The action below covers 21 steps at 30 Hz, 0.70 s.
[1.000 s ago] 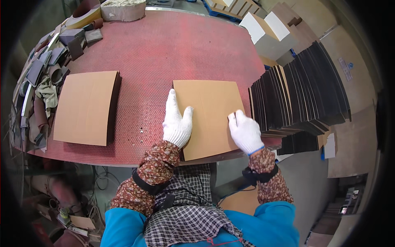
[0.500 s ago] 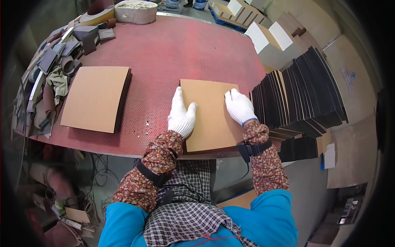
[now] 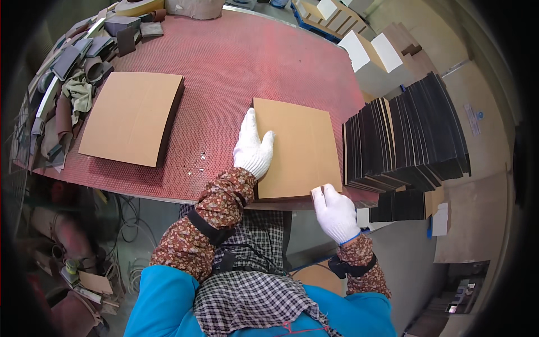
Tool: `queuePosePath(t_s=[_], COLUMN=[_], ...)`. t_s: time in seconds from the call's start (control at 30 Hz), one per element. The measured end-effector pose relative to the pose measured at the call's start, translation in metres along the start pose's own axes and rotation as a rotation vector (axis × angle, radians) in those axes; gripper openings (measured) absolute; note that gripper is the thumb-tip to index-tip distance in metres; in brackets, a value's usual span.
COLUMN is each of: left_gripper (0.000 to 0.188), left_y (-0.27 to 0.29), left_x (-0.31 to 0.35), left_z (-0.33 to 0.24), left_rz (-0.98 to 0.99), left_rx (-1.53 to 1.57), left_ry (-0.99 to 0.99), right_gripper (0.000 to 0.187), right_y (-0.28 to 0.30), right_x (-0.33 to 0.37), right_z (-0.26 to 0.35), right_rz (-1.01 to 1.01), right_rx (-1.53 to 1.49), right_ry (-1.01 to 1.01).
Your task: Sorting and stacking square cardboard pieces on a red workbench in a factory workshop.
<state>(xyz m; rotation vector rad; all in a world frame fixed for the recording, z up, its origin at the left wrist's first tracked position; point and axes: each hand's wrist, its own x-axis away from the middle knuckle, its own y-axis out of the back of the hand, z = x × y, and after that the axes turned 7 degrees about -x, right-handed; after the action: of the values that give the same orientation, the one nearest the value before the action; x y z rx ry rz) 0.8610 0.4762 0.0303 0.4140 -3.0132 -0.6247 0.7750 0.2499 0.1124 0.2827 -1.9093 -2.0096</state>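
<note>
A stack of tan square panels (image 3: 297, 147) with dark edges lies near the front of the red table. My left hand (image 3: 254, 147), in a white knit glove, rests along its left edge, fingers stretched forward and thumb spread over the top face. At the stack's front right corner is my right hand (image 3: 335, 212), also gloved, with its fingers pinched together. A small brownish bit shows at those fingertips, too small to name. Another stack of tan panels (image 3: 130, 119) sits further left, apart from both hands.
Dark-faced panels (image 3: 401, 135) stand on edge in a long row at the right. Sandpaper pieces, blocks and rags (image 3: 78, 84) crowd the left side of the red table (image 3: 224, 62). White boxes (image 3: 373, 53) stand beyond at the far right; cables (image 3: 132, 219) hang below the table at left.
My right hand has moved from the panel's right edge down toward me to the front right corner. My left hand stays at the left edge. The whole view has shifted slightly.
</note>
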Motion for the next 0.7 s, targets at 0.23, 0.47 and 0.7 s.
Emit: queuePosePath(t_s=[0.23, 0.47, 0.7], left_gripper=[0.074, 0.074, 0.076], left_y=[-0.003, 0.0, -0.006], left_x=[0.0, 0.003, 0.002], left_z=[0.009, 0.001, 0.004], left_rz=[-0.051, -0.037, -0.041], left_rx=[0.011, -0.008, 0.025], left_ry=[-0.02, 0.01, -0.001], right_gripper=[0.018, 0.03, 0.037], right_y=[0.002, -0.014, -0.018], right_x=[-0.034, -0.132, -0.202], right_z=[0.007, -0.018, -0.044], right_rz=[-0.09, -0.149, -0.212], right_rx=[0.209, 0.013, -0.027], right_ry=[0.261, 0.026, 0.057])
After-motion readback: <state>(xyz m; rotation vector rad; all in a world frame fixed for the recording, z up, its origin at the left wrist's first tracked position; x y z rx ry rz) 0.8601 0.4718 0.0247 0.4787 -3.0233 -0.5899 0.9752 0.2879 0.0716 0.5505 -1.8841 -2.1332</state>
